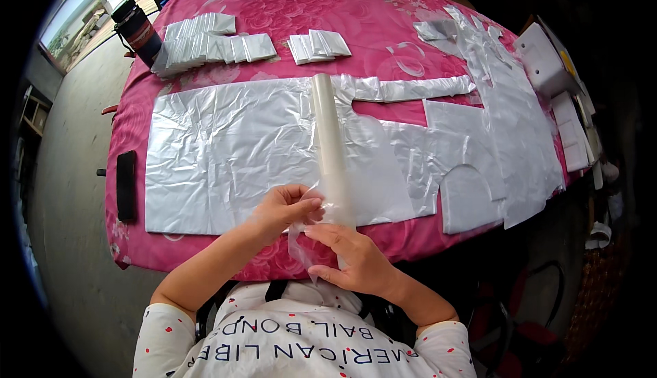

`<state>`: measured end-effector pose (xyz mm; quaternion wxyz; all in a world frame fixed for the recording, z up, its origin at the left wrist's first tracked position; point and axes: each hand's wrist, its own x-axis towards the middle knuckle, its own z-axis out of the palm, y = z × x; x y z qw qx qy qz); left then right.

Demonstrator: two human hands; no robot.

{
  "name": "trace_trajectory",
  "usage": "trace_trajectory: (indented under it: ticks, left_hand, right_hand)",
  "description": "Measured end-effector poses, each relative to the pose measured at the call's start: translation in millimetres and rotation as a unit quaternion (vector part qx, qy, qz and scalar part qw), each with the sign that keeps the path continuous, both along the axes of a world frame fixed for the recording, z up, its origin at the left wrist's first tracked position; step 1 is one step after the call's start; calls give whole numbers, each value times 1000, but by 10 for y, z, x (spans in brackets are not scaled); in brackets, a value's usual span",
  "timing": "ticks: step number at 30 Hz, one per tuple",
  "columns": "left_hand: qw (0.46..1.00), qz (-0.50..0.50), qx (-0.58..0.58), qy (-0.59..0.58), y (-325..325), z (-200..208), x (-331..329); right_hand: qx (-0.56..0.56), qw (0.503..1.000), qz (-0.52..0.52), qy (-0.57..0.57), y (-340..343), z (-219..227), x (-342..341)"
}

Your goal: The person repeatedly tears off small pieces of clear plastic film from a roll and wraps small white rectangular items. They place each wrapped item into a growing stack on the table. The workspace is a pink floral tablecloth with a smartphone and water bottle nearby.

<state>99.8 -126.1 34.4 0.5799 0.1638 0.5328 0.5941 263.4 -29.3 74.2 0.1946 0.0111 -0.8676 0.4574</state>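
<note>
My left hand [291, 207] is closed, thumb and fingertips pinching a thin piece of clear plastic film [299, 249] that hangs down toward my lap. My right hand [356, 258] is just beside it, its thumb spread from its fingers, close to the near end of a long translucent film roll [327, 125]. The roll lies front to back across a large, creased silvery-white plastic bag [212, 152] spread flat. On the right, that bag has a curved cutout and a long handle strip [410, 89]. Whether my right fingertips touch the film is hard to tell.
A pink flowered cloth [274, 8] covers the table. Folded plastic packets [212, 48] lie in rows at the back, with a smaller stack [318, 46] beside them. A dark bottle [137, 32] and black bar [126, 186] stand left. More bags [520, 138] and white boxes [544, 60] are right.
</note>
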Motion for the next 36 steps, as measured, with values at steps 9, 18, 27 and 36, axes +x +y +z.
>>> trace_trajectory:
  ticks: [9,18,27,36]
  left_hand:
    - [972,95,-176,124,-1324,9,-1410]
    - [902,-14,-237,362,-1551,194,-1969]
    - [667,29,106,737,-432,1118,-666]
    - [768,7,86,634,363,-355,118]
  right_hand:
    - [211,914,-248,-241,-43,-117,368]
    - [-8,902,-251,-350,-75,-334,331]
    - [-27,889,-250,-383,-64,-258,355]
    - [-67,880,-219,-416,-31,-258,369]
